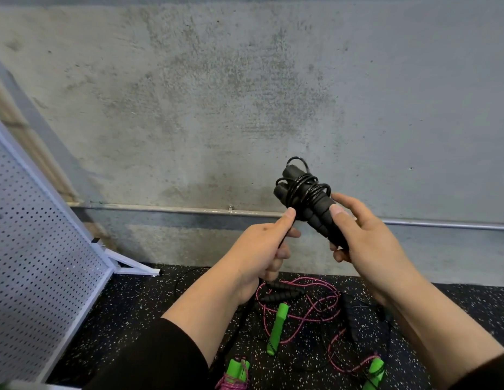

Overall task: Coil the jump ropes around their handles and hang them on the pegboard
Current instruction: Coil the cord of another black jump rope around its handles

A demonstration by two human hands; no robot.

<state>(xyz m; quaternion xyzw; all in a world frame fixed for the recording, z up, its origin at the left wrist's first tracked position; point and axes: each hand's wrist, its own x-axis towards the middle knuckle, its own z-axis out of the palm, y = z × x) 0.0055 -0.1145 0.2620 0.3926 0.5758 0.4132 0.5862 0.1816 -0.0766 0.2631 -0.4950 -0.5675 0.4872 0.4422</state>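
2 black foam handles (pixel 315 212) of a jump rope are being held side by side in front of the grey concrete wall (pixel 189 94), and the thin glossy black cord (pixel 307 187) is lying in several loops around their upper half — so the step in hand looks like the coiling itself, well along. The right hand (pixel 369 243) is gripping the lower part of the handle pair, thumb pressing on the foam, fingers curling round behind. The left hand (pixel 262 249) is pinching the free run of cord between thumb and forefinger just beside the bundle. Judging from this, the next move is calling for keeping the cord taut while laying the remaining turns, then tucking the end so the wraps are not slipping loose. A loop at the top is standing proud and may be useful for hanging. The white perforated metal pegboard (pixel 34 249) is leaning at the left, well apart from the hands. Below, on the black speckled rubber floor (pixel 132 299), more ropes are lying — pink-and-black cord (pixel 315 305), green handles (pixel 277 327), some uncoiled.
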